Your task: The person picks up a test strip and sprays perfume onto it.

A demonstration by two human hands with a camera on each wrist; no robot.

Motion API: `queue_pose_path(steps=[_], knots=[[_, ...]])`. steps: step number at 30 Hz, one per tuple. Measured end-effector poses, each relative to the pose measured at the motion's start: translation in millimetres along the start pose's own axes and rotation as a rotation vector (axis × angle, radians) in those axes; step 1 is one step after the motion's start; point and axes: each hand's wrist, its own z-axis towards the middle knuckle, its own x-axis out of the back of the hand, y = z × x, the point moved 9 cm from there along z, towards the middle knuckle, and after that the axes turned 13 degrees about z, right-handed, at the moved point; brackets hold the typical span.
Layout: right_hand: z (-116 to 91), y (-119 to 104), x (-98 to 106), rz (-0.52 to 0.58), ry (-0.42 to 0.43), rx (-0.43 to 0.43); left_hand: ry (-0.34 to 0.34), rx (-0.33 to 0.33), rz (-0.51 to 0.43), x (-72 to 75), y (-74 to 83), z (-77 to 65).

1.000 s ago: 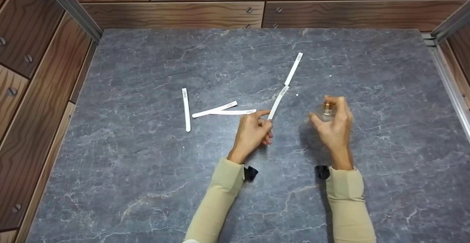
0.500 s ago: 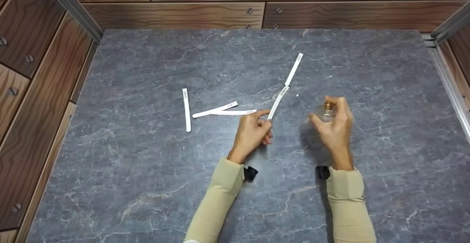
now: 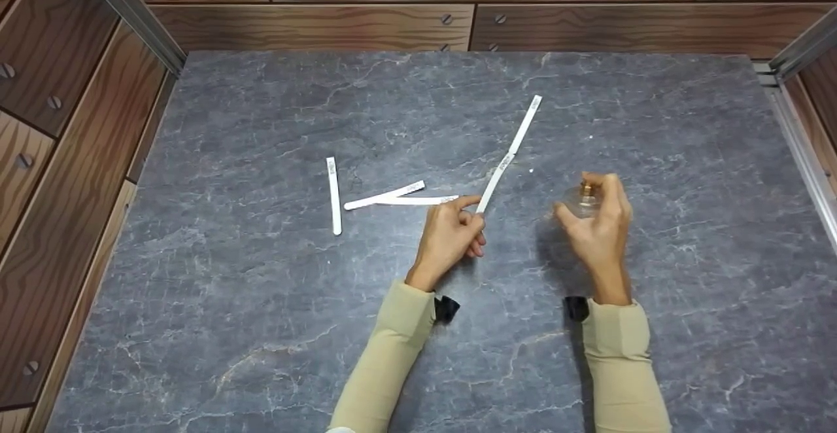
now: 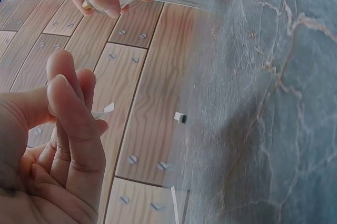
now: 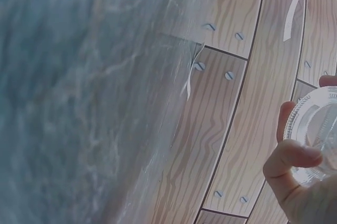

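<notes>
Between thumb and fingers my left hand [image 3: 451, 233] pinches the lower end of a white paper perfume test strip [image 3: 497, 178], whose printed end points up and to the right. In the left wrist view a short piece of that strip [image 4: 107, 110] shows past the fingers. My right hand [image 3: 603, 227] grips a clear glass perfume bottle [image 3: 588, 201], the index finger on its gold spray top [image 3: 586, 188]. The bottle is held to the right of the strip, apart from it. In the right wrist view the ribbed bottle base [image 5: 310, 124] faces the camera, with the thumb across it.
Another white strip [image 3: 526, 124] lies beyond the held one and meets its tip in the head view. Left of my left hand lie an upright strip [image 3: 333, 196] and two crossing strips [image 3: 366, 201]. Wood-patterned walls [image 3: 307, 26] enclose the grey marbled table [image 3: 261, 322].
</notes>
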Motion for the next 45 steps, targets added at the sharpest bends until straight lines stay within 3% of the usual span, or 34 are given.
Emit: queue_pose_path(steps=[13,21,33,45], knots=[[-0.9,3.8,5.7,0.028,0.040,-0.095,0.001,0.014,-0.018,0.9,-0.6,0.6],[0.6,-0.1,5.3,0.082,0.055,-0.058,0.005,-0.015,0.000,2.4,0.1,-0.2],[-1.6,0.0,13.7,0.084,0.151,-0.043,-0.007,-0.005,-0.015,-0.1,-0.7,0.5],[-2.4,-0.1,11.6,0.040,0.125,-0.034,-0.012,-0.010,-0.012,-1.2,0.0,0.0]])
